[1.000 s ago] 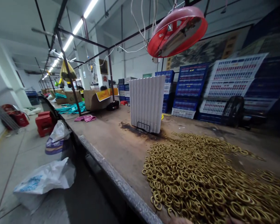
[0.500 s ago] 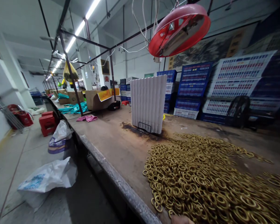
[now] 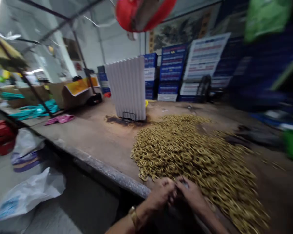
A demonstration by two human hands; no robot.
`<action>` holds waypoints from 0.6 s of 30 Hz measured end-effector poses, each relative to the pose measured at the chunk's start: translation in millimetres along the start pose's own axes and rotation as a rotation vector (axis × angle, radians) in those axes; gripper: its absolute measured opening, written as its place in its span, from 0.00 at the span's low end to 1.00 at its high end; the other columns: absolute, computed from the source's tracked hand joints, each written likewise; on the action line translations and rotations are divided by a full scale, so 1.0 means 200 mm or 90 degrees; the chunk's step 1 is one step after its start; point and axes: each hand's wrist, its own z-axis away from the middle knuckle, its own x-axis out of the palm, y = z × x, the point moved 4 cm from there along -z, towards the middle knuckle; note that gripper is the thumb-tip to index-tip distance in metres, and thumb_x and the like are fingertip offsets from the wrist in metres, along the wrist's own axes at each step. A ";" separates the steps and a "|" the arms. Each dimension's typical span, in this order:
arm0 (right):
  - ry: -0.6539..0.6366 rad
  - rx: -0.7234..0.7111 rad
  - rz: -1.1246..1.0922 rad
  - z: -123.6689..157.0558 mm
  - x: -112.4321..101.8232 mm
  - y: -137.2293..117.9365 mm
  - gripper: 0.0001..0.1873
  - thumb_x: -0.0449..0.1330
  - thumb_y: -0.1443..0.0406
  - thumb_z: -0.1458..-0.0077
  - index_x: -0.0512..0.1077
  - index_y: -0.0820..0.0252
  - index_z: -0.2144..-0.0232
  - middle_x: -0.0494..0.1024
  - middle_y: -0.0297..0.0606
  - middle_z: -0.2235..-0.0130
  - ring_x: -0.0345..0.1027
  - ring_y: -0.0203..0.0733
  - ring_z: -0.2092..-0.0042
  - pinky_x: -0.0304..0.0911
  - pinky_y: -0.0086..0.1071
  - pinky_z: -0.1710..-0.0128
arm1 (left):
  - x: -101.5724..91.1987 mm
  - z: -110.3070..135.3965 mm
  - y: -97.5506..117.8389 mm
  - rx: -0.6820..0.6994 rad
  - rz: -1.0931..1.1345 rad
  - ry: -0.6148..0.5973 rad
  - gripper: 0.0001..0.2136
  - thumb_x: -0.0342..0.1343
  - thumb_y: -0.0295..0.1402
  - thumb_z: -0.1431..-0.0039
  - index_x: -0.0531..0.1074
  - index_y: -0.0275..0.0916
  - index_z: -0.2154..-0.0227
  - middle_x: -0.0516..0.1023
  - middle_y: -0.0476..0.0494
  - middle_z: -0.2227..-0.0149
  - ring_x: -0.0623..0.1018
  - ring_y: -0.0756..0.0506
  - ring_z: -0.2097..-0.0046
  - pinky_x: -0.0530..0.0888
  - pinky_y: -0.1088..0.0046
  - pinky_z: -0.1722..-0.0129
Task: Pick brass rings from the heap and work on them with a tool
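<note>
A wide heap of small brass rings (image 3: 190,156) covers the brown workbench (image 3: 97,136). My left hand (image 3: 161,195) and my right hand (image 3: 191,196) meet at the near edge of the heap, just past the bench's metal rim. Both have their fingers curled and pressed together around something small and dark that I cannot make out. A gold bracelet (image 3: 133,216) sits on my left wrist. The picture is smeared by motion.
A white ribbed panel (image 3: 127,87) stands upright behind the heap. Blue and white crates (image 3: 185,71) are stacked at the back. A red round fan (image 3: 141,13) hangs overhead. White sacks (image 3: 26,191) and a red stool (image 3: 1,136) lie on the floor at left.
The view has swung down and to the right. Both hands, barely at the bottom edge before, now show fully, joined at the heap's near edge.
</note>
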 end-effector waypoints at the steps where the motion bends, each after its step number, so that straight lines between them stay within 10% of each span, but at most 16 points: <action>1: -0.014 0.009 -0.019 0.00 0.00 -0.02 0.16 0.51 0.54 0.55 0.68 0.60 0.78 0.69 0.32 0.80 0.62 0.35 0.77 0.59 0.26 0.77 | -0.01 0.02 0.03 0.004 0.004 0.000 0.16 0.55 0.47 0.56 0.64 0.37 0.78 0.65 0.54 0.83 0.62 0.56 0.85 0.57 0.81 0.86; 11: -0.010 0.026 -0.120 0.05 -0.03 -0.12 0.11 0.50 0.59 0.49 0.65 0.60 0.75 0.67 0.29 0.79 0.55 0.29 0.79 0.54 0.23 0.78 | 0.01 0.12 0.13 0.024 0.067 -0.085 0.16 0.55 0.46 0.53 0.65 0.36 0.72 0.65 0.55 0.80 0.62 0.57 0.83 0.57 0.83 0.86; 18: -0.018 -0.112 0.098 0.10 -0.03 -0.13 0.08 0.50 0.66 0.49 0.67 0.60 0.75 0.67 0.30 0.78 0.56 0.31 0.75 0.52 0.24 0.74 | 0.00 0.13 0.15 0.057 0.009 -0.036 0.16 0.55 0.47 0.53 0.65 0.37 0.74 0.64 0.55 0.81 0.61 0.57 0.83 0.57 0.83 0.86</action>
